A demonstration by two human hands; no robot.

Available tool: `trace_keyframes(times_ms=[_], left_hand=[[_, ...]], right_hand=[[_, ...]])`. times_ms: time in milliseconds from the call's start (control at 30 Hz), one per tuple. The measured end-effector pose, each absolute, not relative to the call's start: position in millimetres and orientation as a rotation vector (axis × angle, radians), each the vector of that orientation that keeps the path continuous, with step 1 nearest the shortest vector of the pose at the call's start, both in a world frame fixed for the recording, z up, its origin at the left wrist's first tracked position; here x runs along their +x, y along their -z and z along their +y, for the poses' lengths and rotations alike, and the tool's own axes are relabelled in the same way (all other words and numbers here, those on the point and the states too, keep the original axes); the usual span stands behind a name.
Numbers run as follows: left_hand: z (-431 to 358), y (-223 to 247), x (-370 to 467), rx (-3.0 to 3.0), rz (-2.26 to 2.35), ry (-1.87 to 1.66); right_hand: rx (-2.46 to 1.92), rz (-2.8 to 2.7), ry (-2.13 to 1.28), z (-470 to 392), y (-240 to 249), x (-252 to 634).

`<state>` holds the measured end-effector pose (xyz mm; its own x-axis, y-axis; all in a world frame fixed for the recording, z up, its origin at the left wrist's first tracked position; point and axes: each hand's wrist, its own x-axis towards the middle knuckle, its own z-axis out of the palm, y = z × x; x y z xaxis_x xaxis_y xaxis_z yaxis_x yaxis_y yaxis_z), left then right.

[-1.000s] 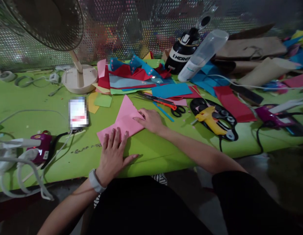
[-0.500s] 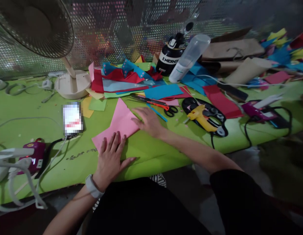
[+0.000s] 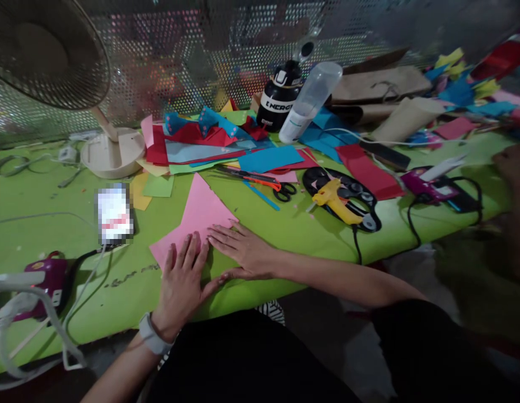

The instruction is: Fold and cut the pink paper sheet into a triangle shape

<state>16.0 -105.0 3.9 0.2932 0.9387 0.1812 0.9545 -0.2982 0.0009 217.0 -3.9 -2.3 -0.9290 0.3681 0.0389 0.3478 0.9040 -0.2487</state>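
Observation:
A folded sheet of pink paper lies on the green tabletop, one point facing away from me and another toward the left. My left hand rests flat on its near left edge, fingers stretched out and thumb spread to the right. Across the near right edge lies my right hand, also flat, its fingertips on the paper pointing left. The two thumbs come close together at the table's front. Neither hand grips anything. Part of the paper's near edge is hidden under the fingers.
Scissors and a yellow glue gun on a black holder lie to the right. A phone and a purple power strip are at left. Behind stand a fan, coloured paper, a black bottle and a clear bottle.
My right hand has come down from the paper's right corner to its near edge, closer to my left hand. The left hand stays pressed on the paper. The whole view has shifted slightly.

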Motion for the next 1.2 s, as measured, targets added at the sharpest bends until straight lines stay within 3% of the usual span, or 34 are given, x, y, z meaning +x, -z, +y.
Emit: trace_keyframes(times_ms=[1200], left_hand=[[-120.8,-1.6,27.3,-2.454,-1.796,0.278]], right_hand=[[-0.622,-2.972,-0.212,-14.0,4.1,218.6]])
